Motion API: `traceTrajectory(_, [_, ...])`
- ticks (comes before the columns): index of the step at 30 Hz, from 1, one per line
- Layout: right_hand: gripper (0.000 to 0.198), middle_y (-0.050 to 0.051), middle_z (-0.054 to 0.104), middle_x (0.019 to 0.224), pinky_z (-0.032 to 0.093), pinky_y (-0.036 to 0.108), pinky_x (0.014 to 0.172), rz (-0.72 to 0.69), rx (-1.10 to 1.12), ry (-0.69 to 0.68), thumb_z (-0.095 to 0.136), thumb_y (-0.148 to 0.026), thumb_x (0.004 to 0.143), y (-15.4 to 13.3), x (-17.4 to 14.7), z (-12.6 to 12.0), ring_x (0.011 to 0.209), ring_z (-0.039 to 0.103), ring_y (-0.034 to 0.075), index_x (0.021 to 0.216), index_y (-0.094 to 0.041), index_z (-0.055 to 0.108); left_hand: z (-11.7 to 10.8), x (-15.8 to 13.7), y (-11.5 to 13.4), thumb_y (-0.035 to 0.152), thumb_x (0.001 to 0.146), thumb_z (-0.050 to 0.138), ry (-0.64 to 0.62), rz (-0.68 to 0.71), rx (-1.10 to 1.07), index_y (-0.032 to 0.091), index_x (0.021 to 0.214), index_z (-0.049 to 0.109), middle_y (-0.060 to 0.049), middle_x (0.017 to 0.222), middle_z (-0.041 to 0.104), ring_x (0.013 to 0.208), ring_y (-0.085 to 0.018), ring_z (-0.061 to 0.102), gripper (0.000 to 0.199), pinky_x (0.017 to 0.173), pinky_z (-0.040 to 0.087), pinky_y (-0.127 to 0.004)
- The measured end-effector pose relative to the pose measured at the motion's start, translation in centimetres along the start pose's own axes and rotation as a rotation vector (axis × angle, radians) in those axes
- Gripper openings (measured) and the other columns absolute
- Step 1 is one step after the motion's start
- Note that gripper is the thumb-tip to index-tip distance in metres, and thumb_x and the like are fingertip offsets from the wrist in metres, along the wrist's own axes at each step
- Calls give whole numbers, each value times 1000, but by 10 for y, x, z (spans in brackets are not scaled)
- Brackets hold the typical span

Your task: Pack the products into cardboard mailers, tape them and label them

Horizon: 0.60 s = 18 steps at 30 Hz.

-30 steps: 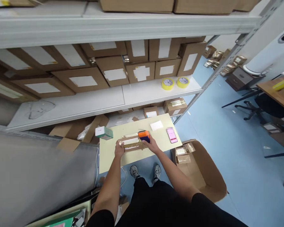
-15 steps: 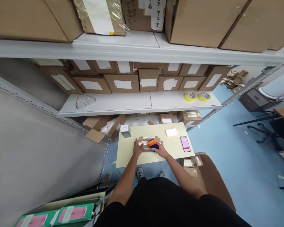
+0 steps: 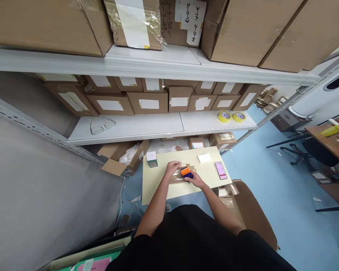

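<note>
A small flat cardboard box [image 3: 176, 180] with shiny clear tape on it lies on the pale yellow tabletop [image 3: 154, 188]. My right hand [image 3: 196, 180] grips an orange and dark blue tape dispenser [image 3: 187, 172] over the right part of the box. My left hand [image 3: 173, 168] is above the box's far left side, its fingers closed together. A pale, shiny bit shows at those fingertips, too small to make out. The hands and the dispenser hide much of the box's top.
A small white and green box [image 3: 151, 159], white cards [image 3: 204, 158] and a phone [image 3: 222, 174] lie on the table. Above runs a shelf [image 3: 147, 127] with glasses [image 3: 101, 126], yellow tape rolls [image 3: 224, 117] and cartons. Open cartons stand at left [image 3: 111, 165] and right [image 3: 254, 210].
My left hand has lifted from the box's left end and moved right and away from me, fingers now closed. The dispenser stays in my right hand. The camera view has shifted.
</note>
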State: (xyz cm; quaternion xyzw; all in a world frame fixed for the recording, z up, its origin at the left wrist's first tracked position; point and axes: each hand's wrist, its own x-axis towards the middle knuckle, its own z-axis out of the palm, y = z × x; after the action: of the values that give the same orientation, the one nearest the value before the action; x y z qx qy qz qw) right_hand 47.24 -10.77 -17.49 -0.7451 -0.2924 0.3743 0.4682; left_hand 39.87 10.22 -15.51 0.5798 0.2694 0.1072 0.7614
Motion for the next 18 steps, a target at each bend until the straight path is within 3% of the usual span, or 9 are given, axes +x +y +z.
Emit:
traceTrajectory(10, [60,5,74,105,56,37,86,9,-44,-58,80,-64,76,-26,1,-16,96,69,26,117,-21,69,-9,-13,2,41,57,91,182,-44,-164,15,78,77,-9,82,76,75,-19,69,36,77,55,-33])
traceTrajectory(15, [54,6,73,108,53,35,87,-18,-199,-30,70,-69,82,-41,2,-23,97,68,26,109,-22,71,-9,-18,-7,45,63,87,272,41,-156,17,77,75,-7,78,74,74,-18,67,34,75,54,-32])
traceTrajectory(18, [55,5,74,98,52,33,80,6,-281,14,59,-73,88,-45,5,-26,89,67,24,102,-21,70,-5,-23,-14,46,68,83,321,116,-115,18,75,73,-6,76,73,73,-18,67,31,75,53,-31])
